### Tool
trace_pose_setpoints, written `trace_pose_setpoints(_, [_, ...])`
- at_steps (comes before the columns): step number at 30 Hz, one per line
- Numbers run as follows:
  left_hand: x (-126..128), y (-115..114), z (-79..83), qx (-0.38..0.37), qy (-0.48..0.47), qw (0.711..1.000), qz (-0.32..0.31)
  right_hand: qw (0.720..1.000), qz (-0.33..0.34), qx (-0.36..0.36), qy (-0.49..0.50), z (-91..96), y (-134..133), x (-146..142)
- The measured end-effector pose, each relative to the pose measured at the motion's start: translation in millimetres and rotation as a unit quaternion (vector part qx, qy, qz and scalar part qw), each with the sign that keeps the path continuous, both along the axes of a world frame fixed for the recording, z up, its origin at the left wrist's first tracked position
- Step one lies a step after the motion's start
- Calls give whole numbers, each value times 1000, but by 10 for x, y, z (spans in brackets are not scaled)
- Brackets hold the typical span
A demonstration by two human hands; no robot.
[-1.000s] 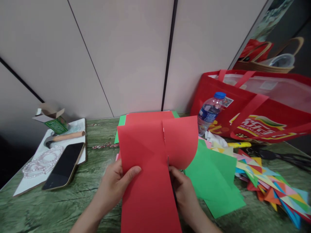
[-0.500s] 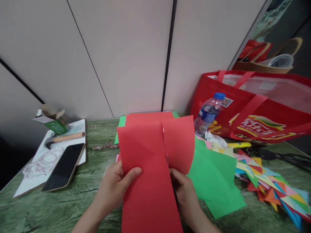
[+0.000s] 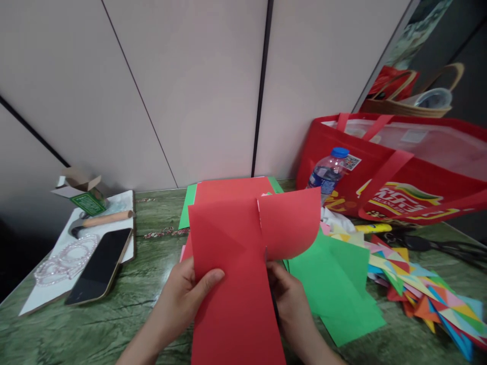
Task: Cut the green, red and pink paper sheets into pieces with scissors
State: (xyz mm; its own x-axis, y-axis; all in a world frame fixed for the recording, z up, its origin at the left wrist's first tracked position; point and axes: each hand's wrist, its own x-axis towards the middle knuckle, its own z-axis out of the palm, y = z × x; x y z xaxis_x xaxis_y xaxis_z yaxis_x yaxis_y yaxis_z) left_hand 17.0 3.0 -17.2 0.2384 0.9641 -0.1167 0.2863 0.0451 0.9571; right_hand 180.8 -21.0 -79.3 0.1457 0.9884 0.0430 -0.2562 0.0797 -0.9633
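Note:
A red paper sheet (image 3: pixel 232 284) stands upright in front of me, slit down from its top edge near the middle. The right-hand flap (image 3: pixel 289 223) curls away to the right. My left hand (image 3: pixel 182 299) pinches the sheet's left edge, thumb on the front. My right hand (image 3: pixel 292 304) is closed at the foot of the slit, around a thin dark tool (image 3: pixel 273 306) that is mostly hidden behind the paper. A green sheet (image 3: pixel 335 284) lies flat on the green marble table (image 3: pixel 114 324), just right of my right hand.
More red and green sheets (image 3: pixel 228 185) lie behind. Right: water bottle (image 3: pixel 327 175), red bag (image 3: pixel 411 172), yellow marker (image 3: pixel 373 228), black scissors (image 3: pixel 437 246), coloured paper pieces (image 3: pixel 426 289). Left: a white tray (image 3: pixel 38 299) with phone (image 3: pixel 101 266), bead bracelets (image 3: pixel 63 258), hammer (image 3: pixel 102 220), small green box (image 3: pixel 81 195).
The right flap of the red sheet first drooped, then lifted and curled further right. Both hands keep their hold in nearly the same place.

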Motion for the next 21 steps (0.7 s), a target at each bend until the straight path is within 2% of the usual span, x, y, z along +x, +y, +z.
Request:
trace_pose_setpoints(10, [13, 24, 6, 13, 12, 1000, 2, 1000, -18, -10, 12, 30, 6, -6])
trace_pose_setpoints(21, [2, 6, 13, 11, 12, 1000, 1, 999, -15, -8, -38, 24, -1, 21])
